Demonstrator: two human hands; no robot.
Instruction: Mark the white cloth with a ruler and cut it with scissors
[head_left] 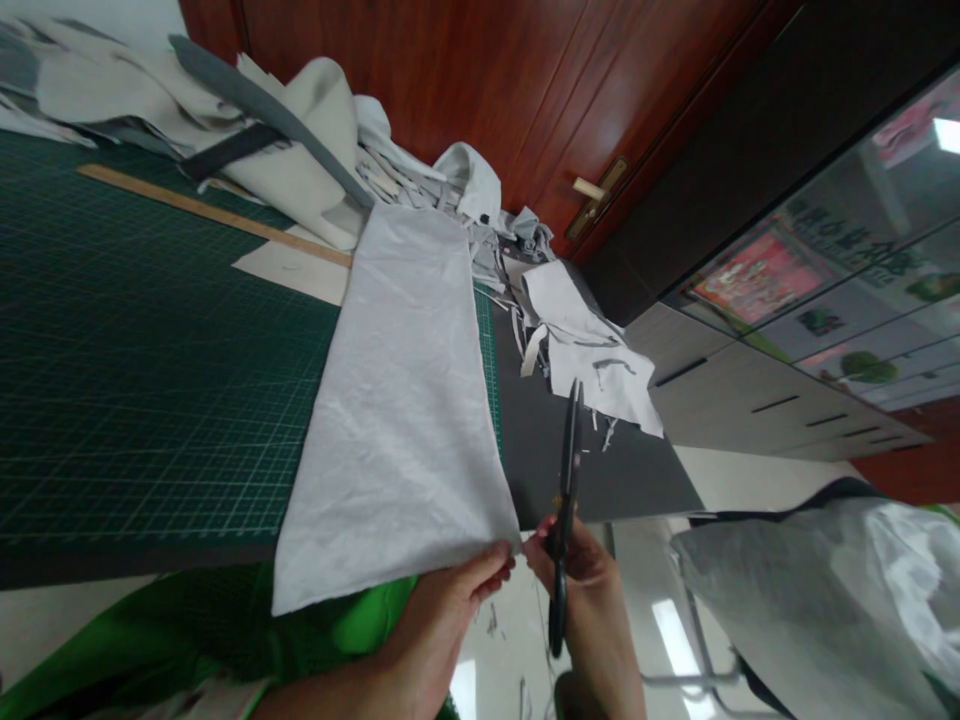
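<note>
A long piece of pale grey fabric (405, 400) lies across the table, its near end hanging over the front edge. At its near right corner my left hand (476, 580) is closed, pinching the fabric between thumb and fingers. Close beside it, my right hand (589, 570) holds a pair of black scissors (571, 450), with the blades together and pointing away from me. The thumb and fingertip of that hand come up to the same corner; whether they grip the fabric too, I cannot tell.
A green cutting mat (165, 380) covers the left of the table, with a wooden ruler (210, 212) on it. Piled fabric (300, 130) lines the back. Offcuts (592, 350) lie on the dark right end. A chair (810, 590) stands at right, before a cabinet (780, 400).
</note>
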